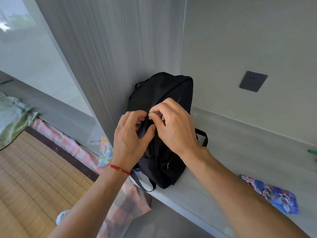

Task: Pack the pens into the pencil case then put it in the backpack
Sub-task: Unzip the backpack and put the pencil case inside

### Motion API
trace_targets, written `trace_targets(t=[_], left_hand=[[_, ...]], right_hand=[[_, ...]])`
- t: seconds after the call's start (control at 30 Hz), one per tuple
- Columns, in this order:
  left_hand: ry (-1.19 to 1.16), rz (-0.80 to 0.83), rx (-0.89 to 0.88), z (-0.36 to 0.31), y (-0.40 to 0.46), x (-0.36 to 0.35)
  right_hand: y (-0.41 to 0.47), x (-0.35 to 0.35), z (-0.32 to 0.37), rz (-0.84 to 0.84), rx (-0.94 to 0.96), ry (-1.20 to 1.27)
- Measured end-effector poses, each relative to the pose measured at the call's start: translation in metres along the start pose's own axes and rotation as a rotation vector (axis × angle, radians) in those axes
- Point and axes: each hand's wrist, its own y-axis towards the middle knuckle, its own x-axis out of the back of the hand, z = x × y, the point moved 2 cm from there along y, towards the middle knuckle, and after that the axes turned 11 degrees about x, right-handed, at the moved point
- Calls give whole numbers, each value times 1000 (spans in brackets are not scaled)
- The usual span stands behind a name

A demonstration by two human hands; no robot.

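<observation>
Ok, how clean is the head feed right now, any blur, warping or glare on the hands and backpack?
Head view: wide-angle warping bends the wall lines; both hands, left hand and right hand, are slightly motion-blurred at the zipper; the black backpack is dark with little detail; the blue pencil case is soft near the edge; soft daylight, no harsh glare.

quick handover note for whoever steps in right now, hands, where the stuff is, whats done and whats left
Left hand: gripping the black backpack fabric beside the zipper.
Right hand: pinching the metal zipper pull.
The backpack stands on the grey desk in the corner.
The blue pencil case lies on the desk to the right, outside the backpack.
A green item shows at the right edge; unclear whether it is a pen.
Left: get the pencil case into the backpack; pens' packing can't be confirmed.
</observation>
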Motion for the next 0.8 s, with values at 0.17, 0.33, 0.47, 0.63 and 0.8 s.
trace_targets(t=[0.17,0.33,0.47,0.63,0.8], left_hand=[[-69,144,36,-15,39,-5],[-54,272,48,-30,75,-19],[-30,364,57,-39,94,-31],[41,577,58,-39,102,-34],[204,490,47,-58,117,-44]], right_hand=[[32,15,-33,-87,-260,97],[48,23,-54,-120,-376,103],[52,29,-68,-132,-432,130],[55,38,-105,-118,-562,159],[57,39,-128,-59,-604,272]])
